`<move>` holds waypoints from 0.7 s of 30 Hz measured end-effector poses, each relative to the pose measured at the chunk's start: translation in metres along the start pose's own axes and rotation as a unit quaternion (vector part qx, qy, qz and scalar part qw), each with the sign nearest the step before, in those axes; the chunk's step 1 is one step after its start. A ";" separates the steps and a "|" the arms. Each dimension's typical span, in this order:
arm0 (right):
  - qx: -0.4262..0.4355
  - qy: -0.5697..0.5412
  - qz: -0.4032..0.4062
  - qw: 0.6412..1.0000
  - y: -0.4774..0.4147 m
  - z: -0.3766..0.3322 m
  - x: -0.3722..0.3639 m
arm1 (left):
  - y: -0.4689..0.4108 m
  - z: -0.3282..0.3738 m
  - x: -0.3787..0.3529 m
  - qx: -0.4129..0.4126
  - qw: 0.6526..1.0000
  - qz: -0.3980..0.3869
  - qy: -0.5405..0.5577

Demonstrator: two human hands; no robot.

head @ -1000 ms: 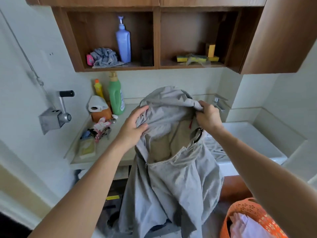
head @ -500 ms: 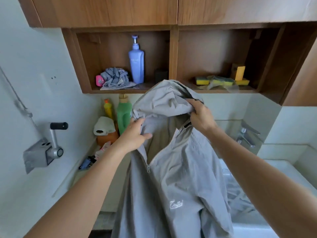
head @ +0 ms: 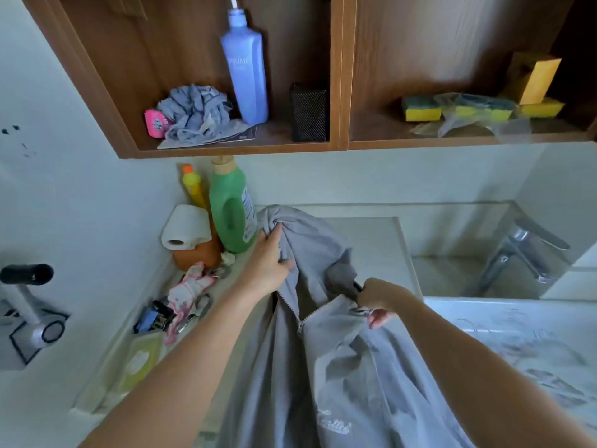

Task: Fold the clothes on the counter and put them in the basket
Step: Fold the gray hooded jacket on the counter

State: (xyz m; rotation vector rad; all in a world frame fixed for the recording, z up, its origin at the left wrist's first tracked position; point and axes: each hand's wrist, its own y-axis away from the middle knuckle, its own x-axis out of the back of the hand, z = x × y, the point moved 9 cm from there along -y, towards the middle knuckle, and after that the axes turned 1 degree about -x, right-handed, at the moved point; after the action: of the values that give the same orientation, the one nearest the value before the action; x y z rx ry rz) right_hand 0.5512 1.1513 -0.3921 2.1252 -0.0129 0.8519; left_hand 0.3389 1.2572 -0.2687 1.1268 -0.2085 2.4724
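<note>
A grey zip-front hooded jacket [head: 342, 376] lies draped over the pale stone counter [head: 374, 240], its hood reaching up beside the green plastic detergent bottle [head: 230, 211]. The left hand [head: 268, 266] pinches bunched hood fabric between thumb and fingers; the right hand [head: 378, 299] has its fingers curled tight on the collar edge by the half-open zip

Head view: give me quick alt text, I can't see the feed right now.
Two bare hands hold a grey zip-up hooded jacket over the counter: the left hand grips the hood beside a green bottle, the right hand pinches the collar by the zipper. A faucet stands at right.
</note>
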 end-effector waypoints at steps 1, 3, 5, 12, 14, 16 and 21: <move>0.019 0.002 0.014 1.000 -0.008 -0.001 0.004 | -0.005 -0.007 0.000 0.014 1.000 -0.009 0.004; 0.040 0.101 0.037 0.993 -0.018 -0.004 0.019 | -0.019 -0.023 -0.002 0.045 0.998 -0.027 0.029; 0.065 0.061 0.092 0.992 -0.021 -0.010 0.041 | -0.028 -0.037 -0.005 0.078 0.994 -0.036 0.071; 0.194 -0.302 0.328 0.874 -0.005 -0.056 0.150 | -0.094 -0.029 0.035 0.017 0.993 0.054 0.104; 0.290 -0.279 0.407 0.820 0.024 -0.083 0.185 | -0.116 -0.002 0.067 -0.048 0.988 0.133 0.062; 0.355 -0.277 0.453 0.770 0.038 -0.093 0.208 | -0.127 0.010 0.091 -0.109 0.969 0.217 0.051; 0.227 -0.174 0.424 0.859 -0.022 -0.063 0.194 | -0.150 -0.051 0.032 -0.088 0.986 0.126 0.062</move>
State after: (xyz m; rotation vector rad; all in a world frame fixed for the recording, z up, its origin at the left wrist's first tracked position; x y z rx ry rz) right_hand 0.6713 1.2625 -0.2685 2.7235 -1.1093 0.9961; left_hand 0.3490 1.4177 -0.2833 0.9174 -0.5508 2.6703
